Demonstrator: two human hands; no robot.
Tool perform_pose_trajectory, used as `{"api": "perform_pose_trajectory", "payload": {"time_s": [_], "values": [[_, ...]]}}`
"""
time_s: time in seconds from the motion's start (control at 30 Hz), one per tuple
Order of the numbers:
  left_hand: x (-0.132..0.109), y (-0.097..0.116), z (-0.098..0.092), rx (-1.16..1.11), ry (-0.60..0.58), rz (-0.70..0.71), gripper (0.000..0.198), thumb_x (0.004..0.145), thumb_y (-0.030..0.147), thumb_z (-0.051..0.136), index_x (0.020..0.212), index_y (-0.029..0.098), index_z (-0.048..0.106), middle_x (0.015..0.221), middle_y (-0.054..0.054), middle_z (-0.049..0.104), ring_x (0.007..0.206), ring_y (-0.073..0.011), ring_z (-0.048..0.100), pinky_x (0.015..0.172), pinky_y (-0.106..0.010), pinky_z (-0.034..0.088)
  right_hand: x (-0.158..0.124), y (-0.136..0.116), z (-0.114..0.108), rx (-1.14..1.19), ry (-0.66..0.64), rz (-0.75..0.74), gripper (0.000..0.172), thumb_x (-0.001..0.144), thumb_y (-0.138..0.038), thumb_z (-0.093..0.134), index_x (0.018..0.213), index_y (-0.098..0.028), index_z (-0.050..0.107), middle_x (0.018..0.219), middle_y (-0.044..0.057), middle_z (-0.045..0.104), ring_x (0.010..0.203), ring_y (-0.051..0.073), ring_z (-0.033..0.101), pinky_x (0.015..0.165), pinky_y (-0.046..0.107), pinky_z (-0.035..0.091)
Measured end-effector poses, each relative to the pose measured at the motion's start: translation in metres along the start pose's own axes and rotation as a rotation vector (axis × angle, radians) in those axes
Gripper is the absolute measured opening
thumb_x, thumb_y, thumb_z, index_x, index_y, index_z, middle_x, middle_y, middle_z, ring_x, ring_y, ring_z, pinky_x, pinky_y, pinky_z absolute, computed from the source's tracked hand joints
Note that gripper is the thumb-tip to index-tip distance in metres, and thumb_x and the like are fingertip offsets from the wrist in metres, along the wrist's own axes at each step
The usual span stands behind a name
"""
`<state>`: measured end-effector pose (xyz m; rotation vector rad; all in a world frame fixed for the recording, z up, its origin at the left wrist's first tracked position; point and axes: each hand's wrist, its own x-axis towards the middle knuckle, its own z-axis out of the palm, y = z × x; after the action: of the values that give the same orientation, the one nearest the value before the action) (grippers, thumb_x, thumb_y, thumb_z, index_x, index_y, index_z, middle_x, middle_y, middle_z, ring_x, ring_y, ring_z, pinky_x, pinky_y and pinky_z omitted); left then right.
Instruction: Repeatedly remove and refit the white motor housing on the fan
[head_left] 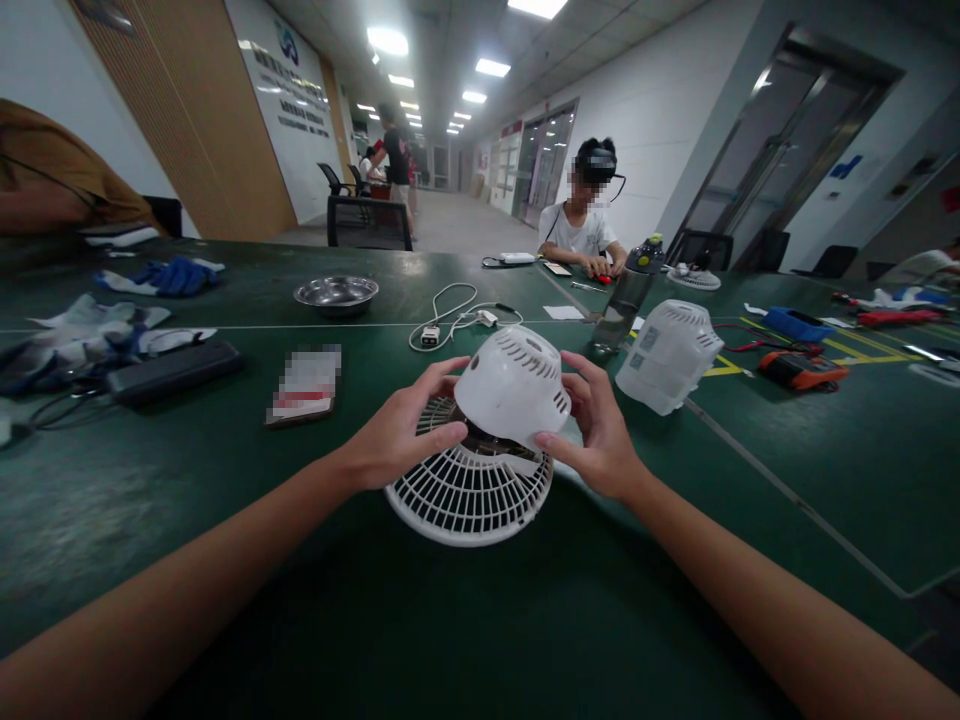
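A white vented fan motor cover [511, 385] is tilted above a round white fan grille [461, 510], which lies on the green table. My left hand [409, 425] grips the cover's left side, thumb low and fingers behind. On the opposite side my right hand [598, 430] grips the cover, its thumb at the lower rim. Dark parts [491, 440] show beneath the raised front edge, over the middle of the grille. How the cover sits on those parts at the back is hidden.
Behind the grille lies a white cable [450, 325], with a metal bowl [336, 294] farther left. A water bottle [624, 300] and a translucent white plastic shell [664, 358] stand to the right. Gloves [161, 277] lie left. Across the table sits a person [581, 230].
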<state>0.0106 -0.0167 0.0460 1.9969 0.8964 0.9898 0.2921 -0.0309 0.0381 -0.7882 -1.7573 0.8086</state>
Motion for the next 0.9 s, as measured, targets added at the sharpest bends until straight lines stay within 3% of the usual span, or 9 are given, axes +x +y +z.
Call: {"api": "perform_pose_trajectory", "payload": {"time_s": [0.13, 0.33, 0.73, 0.9], "values": [[0.003, -0.004, 0.000, 0.146, -0.054, 0.051, 0.087, 0.083, 0.048, 0.076, 0.157, 0.022, 0.037, 0.151, -0.017, 0.057, 0.135, -0.0391, 0.055, 0.113, -0.059, 0.042, 0.001, 0.005, -0.002, -0.124, -0.060, -0.077, 0.092, 0.077, -0.039, 0.086, 0.152, -0.040, 0.032, 0.137, 0.008, 0.060, 0.119, 0.032, 0.063, 0.100, 0.059, 0.054], [0.003, 0.000, 0.003, 0.295, -0.039, 0.022, 0.088, 0.077, 0.051, 0.082, 0.150, 0.022, 0.043, 0.148, -0.015, 0.060, 0.130, -0.0375, 0.061, 0.107, -0.058, 0.050, 0.001, 0.005, -0.005, -0.352, -0.173, -0.143, 0.088, 0.082, -0.039, 0.080, 0.154, -0.040, 0.031, 0.146, 0.009, 0.055, 0.127, 0.035, 0.058, 0.103, 0.062, 0.052], [0.005, 0.010, -0.007, 0.357, -0.120, 0.088, 0.079, 0.066, 0.057, 0.089, 0.129, 0.021, 0.060, 0.126, -0.013, 0.070, 0.111, -0.0338, 0.068, 0.091, -0.050, 0.056, 0.005, 0.004, -0.013, -0.334, -0.317, -0.166, 0.094, 0.082, -0.055, 0.077, 0.157, -0.032, 0.026, 0.119, 0.009, 0.067, 0.102, 0.032, 0.068, 0.091, 0.060, 0.059], [0.004, 0.011, -0.005, 0.369, -0.145, 0.071, 0.067, 0.071, 0.059, 0.085, 0.120, 0.018, 0.065, 0.121, -0.014, 0.070, 0.109, -0.0335, 0.067, 0.088, -0.049, 0.056, 0.006, 0.003, -0.015, -0.387, -0.314, -0.219, 0.092, 0.086, -0.059, 0.070, 0.160, -0.031, 0.024, 0.134, 0.012, 0.065, 0.106, 0.033, 0.068, 0.094, 0.063, 0.057]]}}
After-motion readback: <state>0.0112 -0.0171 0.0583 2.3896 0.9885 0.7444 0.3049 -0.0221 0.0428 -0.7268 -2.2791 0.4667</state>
